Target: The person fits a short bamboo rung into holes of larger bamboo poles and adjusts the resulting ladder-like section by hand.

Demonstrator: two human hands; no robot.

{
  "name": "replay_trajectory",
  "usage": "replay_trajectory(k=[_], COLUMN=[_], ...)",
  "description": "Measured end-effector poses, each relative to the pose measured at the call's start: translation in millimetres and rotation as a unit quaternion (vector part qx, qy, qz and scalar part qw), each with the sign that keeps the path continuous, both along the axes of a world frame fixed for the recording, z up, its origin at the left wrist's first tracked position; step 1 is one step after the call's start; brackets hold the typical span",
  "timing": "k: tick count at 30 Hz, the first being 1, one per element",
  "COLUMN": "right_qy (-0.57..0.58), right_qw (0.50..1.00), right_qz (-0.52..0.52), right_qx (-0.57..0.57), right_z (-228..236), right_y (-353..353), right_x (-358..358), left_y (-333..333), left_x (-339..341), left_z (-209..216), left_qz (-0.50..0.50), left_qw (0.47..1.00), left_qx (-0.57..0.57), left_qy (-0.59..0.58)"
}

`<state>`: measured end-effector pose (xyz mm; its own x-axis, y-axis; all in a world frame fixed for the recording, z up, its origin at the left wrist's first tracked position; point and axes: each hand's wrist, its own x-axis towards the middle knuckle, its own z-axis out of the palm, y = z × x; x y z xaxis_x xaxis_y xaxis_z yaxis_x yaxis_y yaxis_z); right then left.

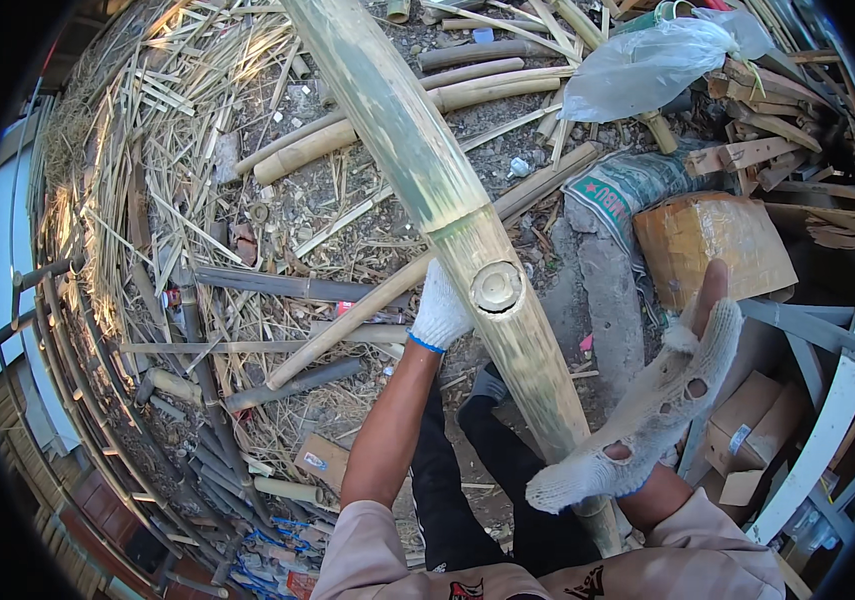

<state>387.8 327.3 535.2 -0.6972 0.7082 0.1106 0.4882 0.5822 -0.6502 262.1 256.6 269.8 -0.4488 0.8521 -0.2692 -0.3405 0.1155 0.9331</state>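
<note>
A thick bamboo pole [407, 170], green with scraped pale patches, slants from the top of the view down to beside my right thigh. Just below its node sits a round pale disc [496, 287] within a dark-edged ring. My left hand [441, 305], in a white knit glove with a blue cuff, holds the pole's left side beneath that node; its fingers are hidden behind the bamboo. To the right of the pole, my right hand [652, 400] is raised with fingers stretched out and nothing in it. Its worn glove has several holes, and one fingertip is bare.
Bamboo strips [167, 100] and cut poles [347, 130] litter the ground. On the right are a clear plastic bag [647, 65], a printed sack [627, 195], a taped cardboard box [712, 245], scrap wood [767, 150] and a pale metal frame [812, 440]. A bamboo railing [77, 400] curves along the left.
</note>
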Motion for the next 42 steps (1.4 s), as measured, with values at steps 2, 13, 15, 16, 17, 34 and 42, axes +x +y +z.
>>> replay_trajectory(k=[2,13,15,16,17,34,42], right_qy=[-0.170,-0.268,-0.187,-0.184,-0.197,0.005,-0.073], right_qw=[0.985,0.962,0.979,0.979,0.978,0.999,0.997], right_qz=[0.026,-0.004,0.026,0.027,0.019,0.015,0.023], right_qx=[-0.016,-0.041,0.081,0.085,0.059,0.032,0.019], right_z=[-47.2,-42.4,-47.9,-49.9,-51.2,12.5,-10.4], right_y=[-1.8,0.4,-0.1,0.3,-0.8,3.5,4.5], right_x=[-0.8,-10.7,-11.2,-12.0,-12.1,34.1,33.1], left_y=[12.9,26.2,22.6,20.3,20.5,50.2,39.8], left_x=[-1.2,-13.6,-18.4,-19.8,-18.7,-15.4,-18.0], left_z=[17.3,63.9,63.1,61.6,59.7,62.9,46.0], left_qz=[-0.006,-0.041,-0.055,-0.070,-0.067,-0.088,-0.114], left_qw=[0.988,0.981,0.979,0.976,0.976,0.957,0.943], left_qx=[0.020,0.023,-0.013,-0.020,-0.017,0.010,-0.023], left_qy=[-0.155,0.189,0.198,0.204,0.206,0.275,0.313])
